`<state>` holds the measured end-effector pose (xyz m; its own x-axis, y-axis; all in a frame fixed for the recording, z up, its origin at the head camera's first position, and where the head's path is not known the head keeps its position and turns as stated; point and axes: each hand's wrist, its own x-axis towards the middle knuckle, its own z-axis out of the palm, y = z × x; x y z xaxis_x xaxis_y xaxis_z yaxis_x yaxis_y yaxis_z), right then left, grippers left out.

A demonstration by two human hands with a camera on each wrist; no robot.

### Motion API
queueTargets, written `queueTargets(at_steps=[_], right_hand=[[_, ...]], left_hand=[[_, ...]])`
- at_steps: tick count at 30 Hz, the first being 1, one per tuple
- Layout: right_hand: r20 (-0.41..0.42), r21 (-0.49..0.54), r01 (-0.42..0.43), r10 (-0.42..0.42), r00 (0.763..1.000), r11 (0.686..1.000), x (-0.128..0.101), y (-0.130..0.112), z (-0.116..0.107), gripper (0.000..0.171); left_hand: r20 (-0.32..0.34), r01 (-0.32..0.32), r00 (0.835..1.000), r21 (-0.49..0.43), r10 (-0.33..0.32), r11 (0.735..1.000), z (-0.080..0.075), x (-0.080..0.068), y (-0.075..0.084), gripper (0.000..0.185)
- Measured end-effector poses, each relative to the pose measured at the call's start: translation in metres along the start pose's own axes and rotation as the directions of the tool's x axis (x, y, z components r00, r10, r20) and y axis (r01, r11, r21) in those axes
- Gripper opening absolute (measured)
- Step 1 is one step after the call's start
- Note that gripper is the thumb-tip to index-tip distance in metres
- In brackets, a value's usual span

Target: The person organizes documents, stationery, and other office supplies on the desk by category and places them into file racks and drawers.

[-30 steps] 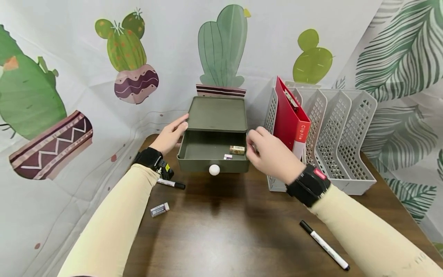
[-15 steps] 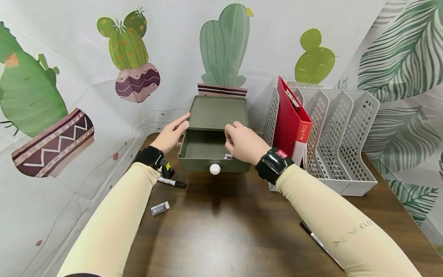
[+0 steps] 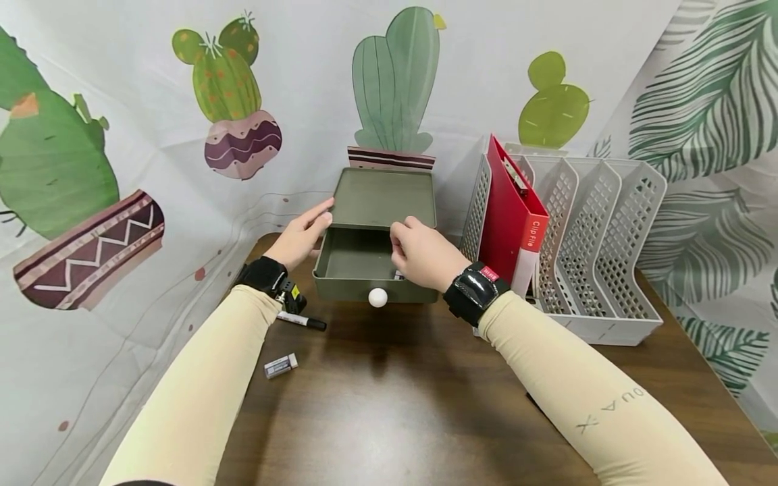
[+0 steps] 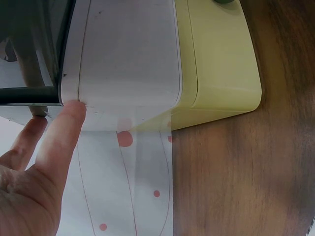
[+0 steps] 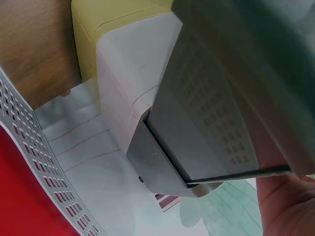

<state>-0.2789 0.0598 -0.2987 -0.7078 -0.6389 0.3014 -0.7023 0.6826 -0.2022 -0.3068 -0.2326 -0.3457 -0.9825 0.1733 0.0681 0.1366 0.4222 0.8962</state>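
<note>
A dark green drawer unit stands in front of me with its top drawer pulled out; a white knob is on the drawer's front. My left hand touches the unit's left side with extended fingers. Reaching over the open drawer's right part, my right hand has curled fingers. Its fingertips are hidden, and I cannot tell whether they hold anything. A bit of a small white-and-purple item shows beside it. White and yellow tiers appear below the green one in the left wrist view.
Right of the unit stands a grey perforated file rack holding a red clip file. A marker and an eraser lie on the wooden table at left. Another marker is mostly under my right forearm.
My right hand has moved left from the drawer's right edge to over its inside, then slightly further left. A small gold-brown item seen earlier is now out of sight. The left hand stays put.
</note>
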Motion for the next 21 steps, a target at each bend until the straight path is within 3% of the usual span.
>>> queueTargets(at_steps=[4, 7, 11, 13, 16, 19, 21], right_hand=[[-0.009, 0.027, -0.027, 0.027, 1.0, 0.999, 0.0, 0.0, -0.002, 0.01], [-0.061, 0.042, -0.092, 0.095, 0.994, 0.995, 0.0, 0.003, -0.007, 0.018], [-0.168, 0.089, -0.217, 0.229, 0.959, 0.972, 0.001, 0.015, -0.012, 0.031], [-0.198, 0.159, -0.277, 0.306, 0.931, 0.948, 0.001, 0.024, -0.012, 0.038], [-0.195, 0.302, -0.352, 0.419, 0.887, 0.886, 0.001, 0.034, -0.011, 0.047], [-0.14, 0.419, -0.406, 0.5, 0.855, 0.812, 0.0, 0.043, -0.008, 0.054], [-0.09, 0.466, -0.431, 0.526, 0.846, 0.773, -0.001, 0.048, -0.004, 0.059]], left_hand=[[0.005, 0.003, 1.0, -0.014, -0.003, 1.0, -0.001, 0.003, -0.005, 0.06], [0.005, 0.004, 1.0, -0.022, -0.004, 1.0, 0.0, 0.001, -0.002, 0.06], [0.005, 0.002, 1.0, -0.029, -0.002, 1.0, 0.0, -0.003, 0.004, 0.059], [0.007, 0.003, 1.0, -0.028, -0.002, 1.0, 0.0, -0.002, 0.003, 0.06], [0.008, 0.001, 1.0, -0.017, -0.001, 1.0, -0.001, 0.002, -0.003, 0.06], [0.007, 0.007, 1.0, -0.01, -0.007, 1.0, -0.001, 0.002, -0.004, 0.06], [0.006, 0.005, 1.0, -0.008, -0.005, 1.0, -0.001, 0.001, -0.003, 0.06]])
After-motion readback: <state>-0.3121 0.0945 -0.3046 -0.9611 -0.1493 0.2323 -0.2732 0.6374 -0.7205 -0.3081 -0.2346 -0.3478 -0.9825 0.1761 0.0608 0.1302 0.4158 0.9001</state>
